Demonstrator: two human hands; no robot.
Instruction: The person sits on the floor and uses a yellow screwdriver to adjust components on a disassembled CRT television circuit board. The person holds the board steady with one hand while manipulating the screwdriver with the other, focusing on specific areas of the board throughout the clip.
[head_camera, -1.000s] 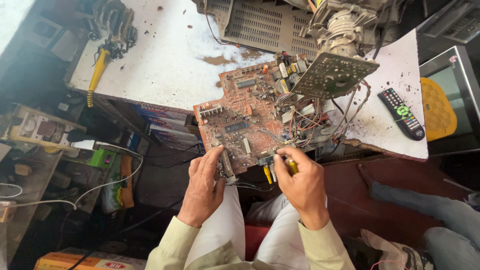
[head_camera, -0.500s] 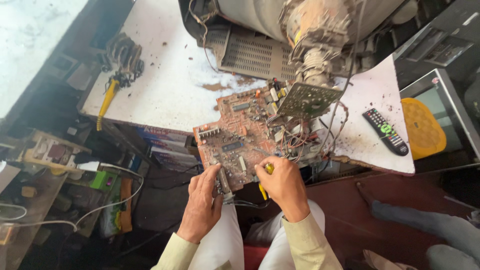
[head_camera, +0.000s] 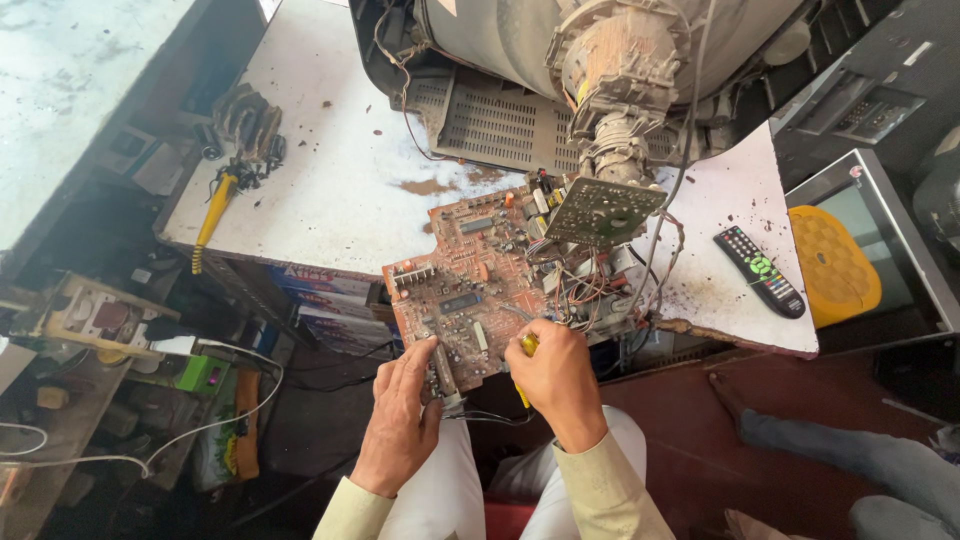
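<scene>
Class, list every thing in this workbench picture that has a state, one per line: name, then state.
circuit board: bare, pulled out, overhanging the table edge, wires attached
left hand: fingers on the board's near edge
right hand: closed on a yellow-handled tool
picture tube set: casing off, neck exposed
remote control: lying flat, untouched
yellow-handled pliers: lying unused

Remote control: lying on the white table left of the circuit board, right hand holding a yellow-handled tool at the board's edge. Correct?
Not quite. The head view shows the remote control on the white table to the right of the circuit board, not left. The right hand does hold the yellow-handled tool at the board's edge.
</scene>
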